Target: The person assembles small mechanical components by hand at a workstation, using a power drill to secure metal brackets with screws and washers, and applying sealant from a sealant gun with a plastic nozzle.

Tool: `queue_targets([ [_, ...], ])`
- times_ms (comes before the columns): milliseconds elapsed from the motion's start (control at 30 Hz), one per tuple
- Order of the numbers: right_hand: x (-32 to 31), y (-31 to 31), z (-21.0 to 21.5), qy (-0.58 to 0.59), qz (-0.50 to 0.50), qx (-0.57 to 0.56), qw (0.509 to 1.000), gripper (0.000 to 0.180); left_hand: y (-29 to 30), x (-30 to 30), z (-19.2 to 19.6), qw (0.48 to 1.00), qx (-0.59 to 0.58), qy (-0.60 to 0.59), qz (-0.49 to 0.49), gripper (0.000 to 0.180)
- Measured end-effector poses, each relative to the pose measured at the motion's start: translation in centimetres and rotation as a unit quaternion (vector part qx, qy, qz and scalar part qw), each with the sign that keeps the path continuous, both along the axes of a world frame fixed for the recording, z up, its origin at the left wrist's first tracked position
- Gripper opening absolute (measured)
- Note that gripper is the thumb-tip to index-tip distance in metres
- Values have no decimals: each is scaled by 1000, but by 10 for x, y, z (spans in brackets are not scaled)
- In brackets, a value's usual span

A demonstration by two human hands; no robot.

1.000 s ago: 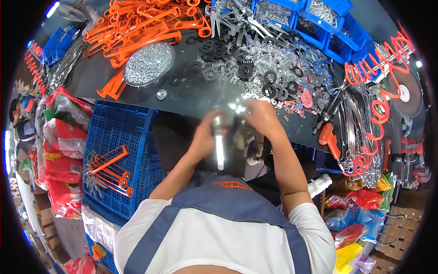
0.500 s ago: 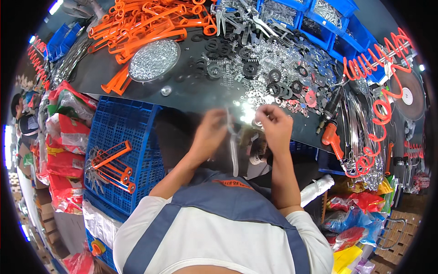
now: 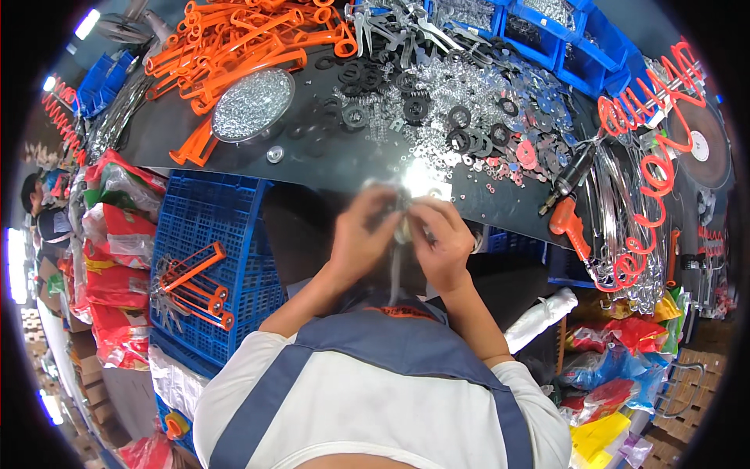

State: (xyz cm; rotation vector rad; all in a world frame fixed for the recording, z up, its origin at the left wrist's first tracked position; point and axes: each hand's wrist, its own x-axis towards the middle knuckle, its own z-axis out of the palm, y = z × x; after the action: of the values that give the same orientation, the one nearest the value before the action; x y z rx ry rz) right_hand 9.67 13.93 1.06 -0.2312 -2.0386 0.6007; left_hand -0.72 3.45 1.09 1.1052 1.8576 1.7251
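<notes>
My left hand (image 3: 361, 234) is closed, slightly blurred, on the upper end of a slim grey metal strip (image 3: 395, 273) that hangs down in front of my apron. Close beside it, my right hand (image 3: 442, 244) pinches at the top of the same strip; whatever small part lies between its fingertips is hidden. Both hands are at the bench's near edge. Beyond them lie loose springs, black washers (image 3: 416, 109), red washers (image 3: 526, 155) and small nuts. A round metal dish (image 3: 253, 105) of small shiny parts stands to the left, with a small metal disc (image 3: 275, 154) near it.
Orange frames (image 3: 258, 39) are heaped at the far left, metal levers (image 3: 383, 27) beside them. Blue bins (image 3: 539, 39) line the far right. An orange-handled air screwdriver (image 3: 570, 223) with a red coiled hose (image 3: 652, 180) lies right. A blue crate (image 3: 211, 234) stands at lower left.
My right hand has moved left and down to meet the left hand. The strip's upper end is now hidden between the fingers of both hands.
</notes>
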Motion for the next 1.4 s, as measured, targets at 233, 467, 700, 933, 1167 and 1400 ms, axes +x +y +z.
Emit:
queue_targets([
  [233, -2, -3, -5, 145, 131, -519, 832, 12, -2, 1, 6, 999, -24, -29, 8, 27],
  [467, 5, -2, 9, -59, 143, -620, 769, 17, -3, 1, 9, 983, -6, 181, 3, 27],
  [700, 1, -7, 1, 3, 87, -534, 841, 6, -4, 8, 10, 966, 36, 257, -13, 24],
  [933, 7, -11, 9, -83, 43, -479, 873, 6, -5, 7, 12, 968, 58, 244, -32, 23],
  [1167, 7, -18, 14, -25, 78, -533, 842, 9, -6, 7, 11, 964, 81, 251, -38, 23],
  [1400, 10, 34, -3, -130, 27, -318, 939, 30, -9, -15, -5, 999, 3, -38, 0, 23],
])
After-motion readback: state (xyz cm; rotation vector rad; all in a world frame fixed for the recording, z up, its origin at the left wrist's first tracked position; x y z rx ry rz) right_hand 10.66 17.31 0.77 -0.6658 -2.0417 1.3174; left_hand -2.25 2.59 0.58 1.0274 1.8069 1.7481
